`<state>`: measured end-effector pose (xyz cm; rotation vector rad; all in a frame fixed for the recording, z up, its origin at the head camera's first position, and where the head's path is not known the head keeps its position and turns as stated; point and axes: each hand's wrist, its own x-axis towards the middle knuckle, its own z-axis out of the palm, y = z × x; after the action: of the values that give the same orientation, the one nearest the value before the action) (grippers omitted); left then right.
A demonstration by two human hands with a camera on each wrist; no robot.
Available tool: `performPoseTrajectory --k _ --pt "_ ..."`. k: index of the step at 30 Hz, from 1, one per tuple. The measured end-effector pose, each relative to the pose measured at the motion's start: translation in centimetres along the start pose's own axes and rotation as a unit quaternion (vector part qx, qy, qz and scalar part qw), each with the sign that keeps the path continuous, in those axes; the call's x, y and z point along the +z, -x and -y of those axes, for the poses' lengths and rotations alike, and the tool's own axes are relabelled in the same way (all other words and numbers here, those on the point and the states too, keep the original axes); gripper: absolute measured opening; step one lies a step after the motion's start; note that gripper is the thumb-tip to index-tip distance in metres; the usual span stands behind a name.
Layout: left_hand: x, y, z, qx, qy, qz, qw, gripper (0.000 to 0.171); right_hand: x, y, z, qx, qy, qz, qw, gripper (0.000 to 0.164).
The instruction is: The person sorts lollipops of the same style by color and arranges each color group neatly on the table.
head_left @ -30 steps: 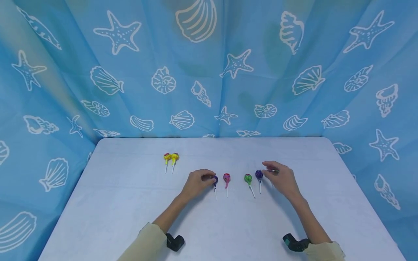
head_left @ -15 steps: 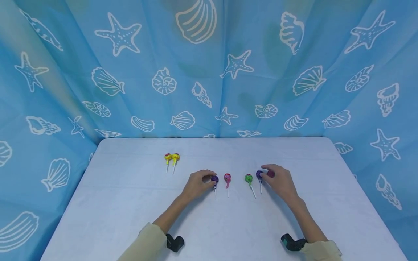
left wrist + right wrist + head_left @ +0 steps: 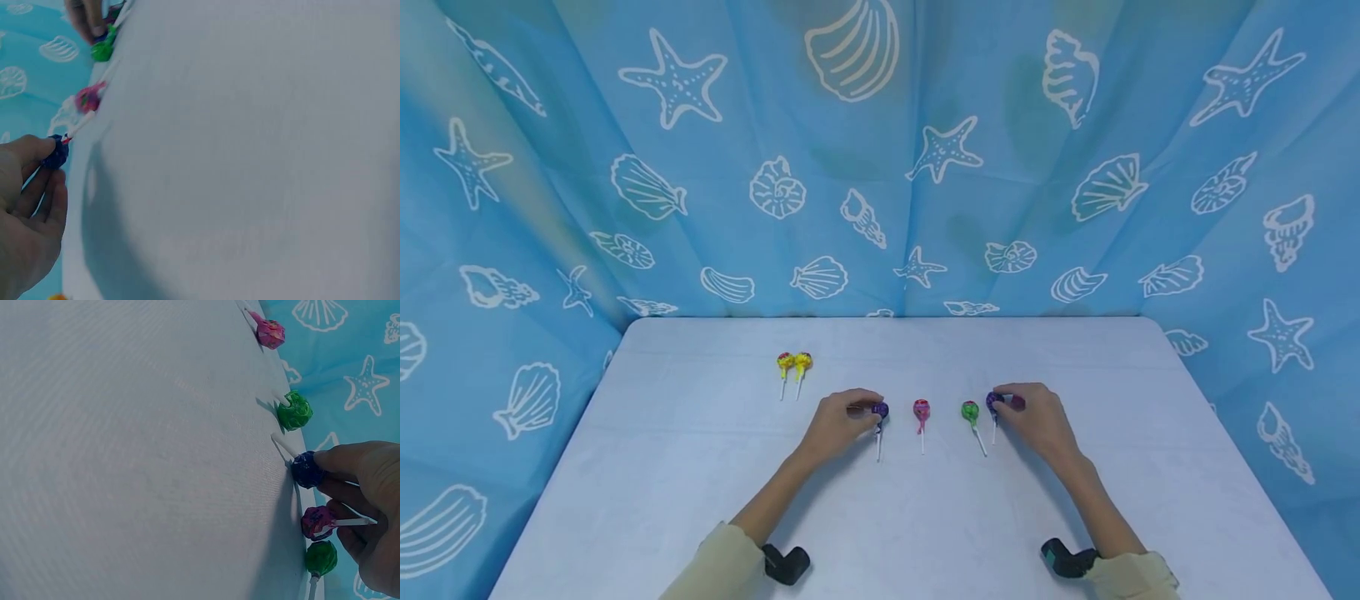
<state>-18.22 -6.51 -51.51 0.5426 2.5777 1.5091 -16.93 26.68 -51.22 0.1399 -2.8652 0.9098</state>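
Blue curtain, shell-printed, hangs behind ctr pink pop; white tabletop spreads under & around it. L hand, left of that pop, pinches a purple pop w/ thumb & finger. R hand, on its right, pinches another purple pop by fingertips; 2nd pink pop is at those fingers, can't tell if held, 2nd green pop beside. Green pop lies right of ctr pink pop; two yellow pops well left, nearer curtain.
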Motion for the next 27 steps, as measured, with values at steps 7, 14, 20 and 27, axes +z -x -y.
performPoseTrajectory --k 7,14,20,27 --pt "-4.2 1.4 0.6 -0.016 0.013 -0.033 0.9992 0.027 0.1 0.0 0.0 -0.007 0.008 0.0 1.0 0.026" --pt "-8.0 2.9 2.1 -0.056 -0.024 -0.046 0.9971 0.029 0.0 0.0 -0.1 -0.007 0.01 -0.003 1.0 0.026" --pt "-9.8 4.1 3.4 -0.077 -0.047 -0.06 0.9941 0.029 0.1 0.0 -0.3 -0.013 0.017 0.002 1.0 0.029" --pt "-10.7 5.2 5.0 -0.087 -0.063 -0.077 0.9912 0.03 0.1 -0.1 -0.5 -0.032 0.034 0.002 0.999 0.031"
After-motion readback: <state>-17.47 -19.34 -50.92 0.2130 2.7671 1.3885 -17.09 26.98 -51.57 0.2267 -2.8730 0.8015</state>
